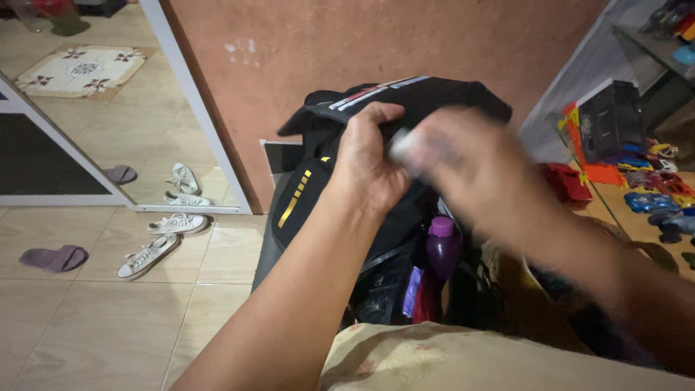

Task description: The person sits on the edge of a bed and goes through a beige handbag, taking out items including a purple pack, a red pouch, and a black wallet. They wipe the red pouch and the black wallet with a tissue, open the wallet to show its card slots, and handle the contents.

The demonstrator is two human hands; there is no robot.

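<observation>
Biggest thing in view is the terracotta-coloured wall [376, 43] straight ahead, with a white-framed mirror [190, 94] leaning against it on the left that reflects a tiled floor and a patterned mat. Below that is the beige tile floor [101, 326], where a pair of white sneakers [159, 242] lies near the mirror's foot and a purple slipper [52, 258] sits further left. Front and centre is a black backpack [340, 210] with yellow dashes on its side and striped trim along the top flap, standing against the wall with its mouth open toward the camera. The left hand [371, 156] is clamped shut on the upper edge of the backpack, fingers curled over the fabric and pulling the opening wide. The right hand [463, 163] is right beside it, just over the opening, but it's so motion-blurred that I honestly can't tell if the fingers are closed or loose; there looks to be something small and pale [402, 145] at its fingertips, though I wouldn't swear what it is. Down inside the bag a purple bottle [442, 246] with a lighter purple cap stands upright, with some purple and red bits next to it. A floral-print cloth [463, 358] covers the bottom edge. Off to the right there's a table [637, 224] with a pile of toy cars [651, 192] in red, blue and orange, well away from both hands.
</observation>
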